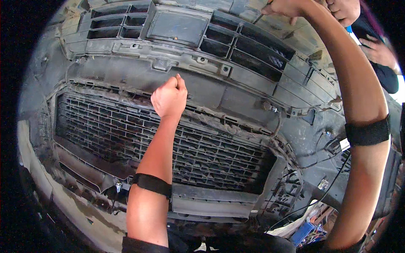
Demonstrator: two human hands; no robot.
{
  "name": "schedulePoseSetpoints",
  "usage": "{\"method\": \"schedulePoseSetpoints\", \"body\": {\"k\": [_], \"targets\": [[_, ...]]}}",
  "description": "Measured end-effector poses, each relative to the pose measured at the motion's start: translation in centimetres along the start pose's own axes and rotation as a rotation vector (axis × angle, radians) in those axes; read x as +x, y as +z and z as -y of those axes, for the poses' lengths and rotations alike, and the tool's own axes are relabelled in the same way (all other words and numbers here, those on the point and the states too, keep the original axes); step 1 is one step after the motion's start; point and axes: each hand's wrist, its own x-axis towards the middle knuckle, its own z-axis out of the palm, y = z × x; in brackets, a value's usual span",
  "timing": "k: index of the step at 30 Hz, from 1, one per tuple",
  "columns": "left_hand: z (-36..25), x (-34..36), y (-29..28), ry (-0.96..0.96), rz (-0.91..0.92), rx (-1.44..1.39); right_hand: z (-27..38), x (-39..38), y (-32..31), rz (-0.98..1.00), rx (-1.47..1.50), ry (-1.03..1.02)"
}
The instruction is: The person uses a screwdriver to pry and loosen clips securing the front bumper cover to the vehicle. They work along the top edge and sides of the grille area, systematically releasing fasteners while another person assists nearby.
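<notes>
Under my arms lies a large dark car bumper [135,76], its inner side facing up and dusty. My left hand [169,97] is closed above its middle, thumb and fingers pressed together; whatever they hold, if anything, is too small to make out. Just below that hand spreads the mesh grille [211,156]. At the far right of the bumper's top edge, my right hand [289,8] is closed, its fingers bent down. A short thin dark piece shows by its fingertips, its kind unclear. Beyond the left hand sits the slatted lower grille [253,44] with a flat centre panel [179,26].
Another person's hands [344,10] are at the upper right, near my right forearm. A wiring harness [219,124] runs along the main grille's upper edge. At the lower right, a blue object [306,232] lies among loose items, and a thin black cable [322,196] crosses the bumper.
</notes>
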Motion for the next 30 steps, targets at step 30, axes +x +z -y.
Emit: {"method": "schedulePoseSetpoints", "body": {"k": [30], "targets": [[-0.1, 0.2, 0.0, -0.037, 0.006, -0.030, -0.4, 0.5, 0.6, -0.089, 0.227, -0.044]]}}
